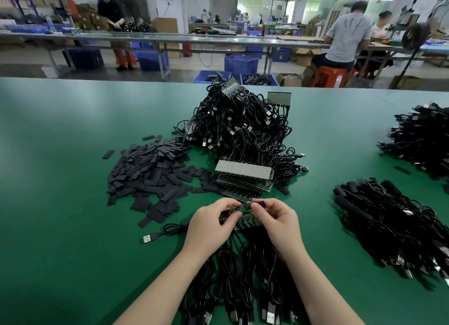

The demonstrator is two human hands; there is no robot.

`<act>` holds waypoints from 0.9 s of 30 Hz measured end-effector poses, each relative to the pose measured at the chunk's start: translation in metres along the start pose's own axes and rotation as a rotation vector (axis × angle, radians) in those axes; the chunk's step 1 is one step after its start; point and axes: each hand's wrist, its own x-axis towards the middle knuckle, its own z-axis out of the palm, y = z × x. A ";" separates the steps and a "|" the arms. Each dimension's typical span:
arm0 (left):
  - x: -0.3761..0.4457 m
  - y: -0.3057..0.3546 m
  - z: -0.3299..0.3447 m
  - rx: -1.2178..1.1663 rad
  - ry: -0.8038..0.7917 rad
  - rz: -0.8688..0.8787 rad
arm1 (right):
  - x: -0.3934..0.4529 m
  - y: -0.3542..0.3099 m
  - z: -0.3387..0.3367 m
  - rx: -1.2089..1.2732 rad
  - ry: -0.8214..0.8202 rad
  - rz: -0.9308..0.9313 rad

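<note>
Head camera view looks down on a green table (pixel 60 154) with the work laid out across it. Farthest left is a loose heap of flat black sleeves (pixel 150 176), spread over the cloth, with a few strays at its edges. Just nearer, a single USB plug (pixel 147 238) lies on the table, its black lead running right toward the wrists. The left hand (pixel 209 230) comes next, fingers curled, thumb and fingertips pinching the left end of a small green board (pixel 239 206) held just above the table, close in front of the person. Beneath the two hands lies a strip of boards (pixel 245 222), and its cable bundle (pixel 243 276) trails back between the forearms to the lower edge of the view. Beyond the hands sits a stack of board panels (pixel 243 177), and behind that rises a tall tangled cable heap (pixel 243 128) with many plugs sticking out. At the right end of the held board is a black sleeve piece (pixel 259 202), touching the board's tip; whether it has gone over the tip cannot be told. The right hand (pixel 277 221) pinches that piece between thumb and forefinger, the other fingers folded loosely under. Well apart to the right lies a pile of sleeved cables (pixel 388 225), and at the far right edge another dark cable pile (pixel 422 140).
</note>
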 end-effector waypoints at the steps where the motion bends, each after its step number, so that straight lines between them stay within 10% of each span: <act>1: 0.000 0.000 0.000 0.003 -0.003 0.002 | 0.000 0.000 0.000 0.011 0.001 0.004; 27: 0.000 0.004 -0.002 -0.007 -0.021 0.003 | -0.002 -0.005 0.002 -0.072 -0.035 0.035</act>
